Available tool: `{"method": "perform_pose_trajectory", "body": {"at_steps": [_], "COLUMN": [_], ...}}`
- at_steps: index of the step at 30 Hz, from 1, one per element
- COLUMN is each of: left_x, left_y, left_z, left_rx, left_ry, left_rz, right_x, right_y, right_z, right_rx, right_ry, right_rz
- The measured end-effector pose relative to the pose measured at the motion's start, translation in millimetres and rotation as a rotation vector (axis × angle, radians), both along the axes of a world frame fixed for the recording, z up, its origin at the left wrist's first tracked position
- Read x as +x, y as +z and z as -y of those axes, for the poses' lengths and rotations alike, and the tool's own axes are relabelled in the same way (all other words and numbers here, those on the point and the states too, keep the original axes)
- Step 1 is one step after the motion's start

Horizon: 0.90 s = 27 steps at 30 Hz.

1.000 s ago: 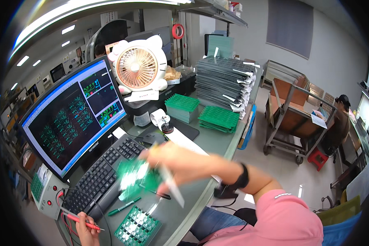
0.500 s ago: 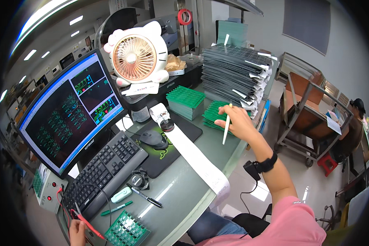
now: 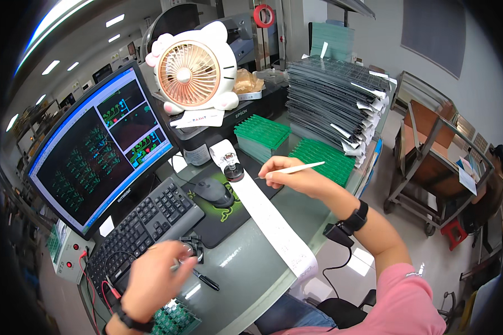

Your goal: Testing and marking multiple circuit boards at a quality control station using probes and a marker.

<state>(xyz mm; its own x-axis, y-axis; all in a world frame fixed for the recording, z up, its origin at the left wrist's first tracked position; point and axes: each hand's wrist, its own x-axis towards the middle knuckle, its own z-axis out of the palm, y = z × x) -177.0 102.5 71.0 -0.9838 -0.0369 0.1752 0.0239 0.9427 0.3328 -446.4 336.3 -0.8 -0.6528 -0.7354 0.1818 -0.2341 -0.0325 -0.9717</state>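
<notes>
My right hand (image 3: 282, 174) grips a slim white pen-shaped tool (image 3: 304, 167), its tapered end pointing right. That hand hovers beside a long white paper strip (image 3: 265, 218), which runs from a black round object (image 3: 233, 172) over the front table edge. My left hand (image 3: 159, 273), smeared by motion, reaches over the table by a small black-and-silver round object (image 3: 194, 245); whether its fingers hold something silvery is unclear. Below that wrist lies a green circuit board panel (image 3: 176, 318), partly covered. A black pen (image 3: 207, 280) rests right of my left hand.
A keyboard (image 3: 145, 226), a mouse (image 3: 215, 192) on a black pad and a monitor (image 3: 98, 151) stand left. Behind are a fan (image 3: 190, 72), green board stacks (image 3: 262, 131) (image 3: 323, 159) and a tall pile of dark panels (image 3: 335, 100). A red-tipped probe lead (image 3: 114, 293) hangs by my left wrist.
My right hand has moved left from the green boards to the paper strip, tool still held. My left hand has come up from the lower left, away from the red probe, over the table.
</notes>
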Motion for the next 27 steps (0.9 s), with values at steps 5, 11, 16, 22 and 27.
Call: {"method": "perform_pose_trajectory", "body": {"at_steps": [5,11,16,22,27], "left_x": [-77.5,-135.1,-134.9,-131.8,-133.2], "left_y": [-48.1,-93.1,-96.6,-96.1,-100.0], "left_z": [-41.4,-55.4,-59.7,-56.4,-57.0], "left_rx": [-0.106,-0.179,-0.244,-0.251,-0.247], "left_ry": [-0.26,-0.267,-0.255,-0.25,-0.255], "left_rz": [0.039,-0.078,0.052,0.053,0.042], "right_x": [-22.6,-38.1,-39.1,-37.1,-38.3], "right_y": [-17.7,-37.6,-39.9,-39.0,-41.4], "right_z": [34.8,50.2,48.9,56.9,54.8], "right_rx": [0.041,0.091,0.116,0.16,0.156], "right_ry": [0.098,0.033,-0.041,-0.049,-0.014], "right_rz": [0.004,0.048,0.079,0.06,0.0]}}
